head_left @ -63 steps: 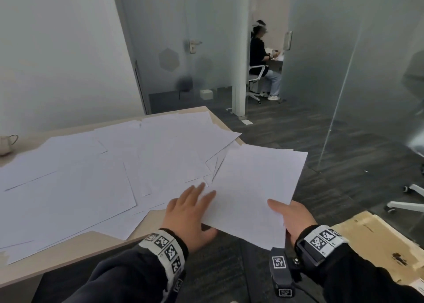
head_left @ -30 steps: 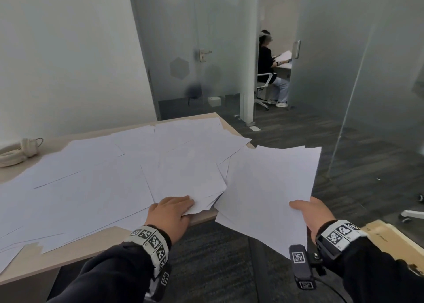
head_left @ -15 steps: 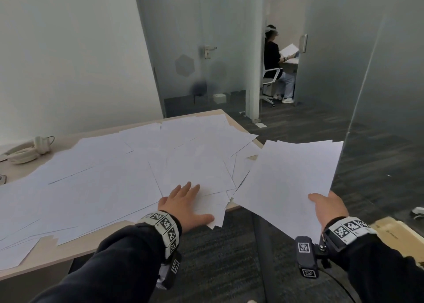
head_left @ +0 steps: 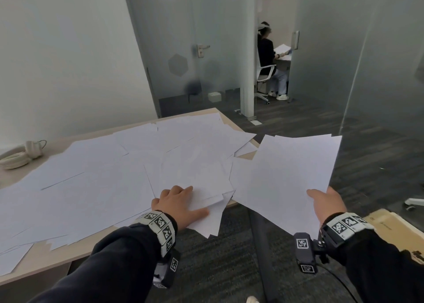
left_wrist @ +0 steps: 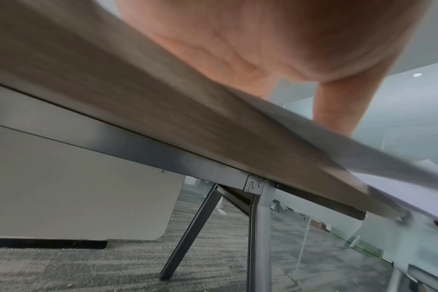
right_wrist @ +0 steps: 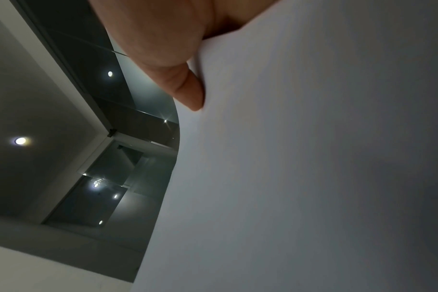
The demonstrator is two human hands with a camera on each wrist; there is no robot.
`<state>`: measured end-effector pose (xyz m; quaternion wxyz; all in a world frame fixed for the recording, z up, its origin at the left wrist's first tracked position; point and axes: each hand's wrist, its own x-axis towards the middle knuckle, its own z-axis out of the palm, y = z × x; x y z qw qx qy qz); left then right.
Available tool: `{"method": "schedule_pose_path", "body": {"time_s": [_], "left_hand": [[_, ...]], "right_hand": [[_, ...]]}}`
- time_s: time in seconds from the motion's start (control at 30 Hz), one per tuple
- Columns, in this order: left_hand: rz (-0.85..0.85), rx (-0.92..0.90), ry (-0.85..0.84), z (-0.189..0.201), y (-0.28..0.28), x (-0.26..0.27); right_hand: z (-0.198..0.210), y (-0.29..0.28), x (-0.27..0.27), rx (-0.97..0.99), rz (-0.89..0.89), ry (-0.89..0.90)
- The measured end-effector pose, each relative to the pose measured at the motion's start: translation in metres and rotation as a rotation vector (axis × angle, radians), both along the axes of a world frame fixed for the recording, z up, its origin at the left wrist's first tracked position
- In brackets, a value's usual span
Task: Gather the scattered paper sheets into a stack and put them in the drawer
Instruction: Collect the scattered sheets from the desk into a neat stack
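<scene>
Many white paper sheets (head_left: pixel 91 183) lie scattered and overlapping across the light wooden table (head_left: pixel 46 263). My left hand (head_left: pixel 181 199) rests on top of a few sheets at the table's front edge. Its fingers are bent, its thumb lies flat, and these sheets overhang the edge. The left wrist view shows the palm (left_wrist: pixel 263 39) over the table edge (left_wrist: pixel 163 118). Off the table's right end, my right hand (head_left: pixel 325 201) pinches a gathered stack of sheets (head_left: pixel 286 176) in the air, thumb on top. The stack (right_wrist: pixel 313 158) fills the right wrist view. No drawer is in view.
Cream headphones (head_left: pixel 20 155) lie at the table's far left. A cardboard box (head_left: pixel 394 229) sits low on the right, and a chair base (head_left: pixel 415 203) beyond it. Frosted glass walls surround the room. A person (head_left: pixel 268 57) sits in the room behind.
My left hand went from flat with spread fingers to bent fingers, and the sheets under it slid toward the front edge. The right hand keeps hold of its stack.
</scene>
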<state>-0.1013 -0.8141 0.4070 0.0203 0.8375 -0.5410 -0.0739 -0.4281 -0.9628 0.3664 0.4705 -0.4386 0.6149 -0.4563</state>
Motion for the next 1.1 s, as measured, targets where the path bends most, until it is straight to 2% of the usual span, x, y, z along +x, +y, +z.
{"method": "schedule_pose_path", "body": {"time_s": [0.3, 0.5, 0.63, 0.83, 1.0, 1.1], "left_hand": [[0.026, -0.076, 0.06, 0.0, -0.002, 0.0], [0.056, -0.312, 0.164, 0.007, -0.001, -0.003], [-0.053, -0.483, 0.191, 0.014, 0.007, -0.022], [-0.266, -0.546, 0.148, 0.008, 0.001, -0.053], [-0.251, -0.584, 0.202, 0.004, 0.002, -0.056], [-0.36, -0.635, 0.19, -0.001, 0.004, -0.051]], "right_hand": [[0.002, 0.003, -0.001, 0.018, 0.043, -0.035], [0.003, 0.007, 0.002, 0.044, 0.112, -0.066], [0.003, 0.012, 0.013, 0.076, 0.187, -0.09], [0.004, 0.021, 0.037, 0.127, 0.228, -0.176], [0.007, 0.026, 0.029, 0.145, 0.185, -0.171], [0.008, 0.023, 0.023, 0.147, 0.162, -0.175]]}}
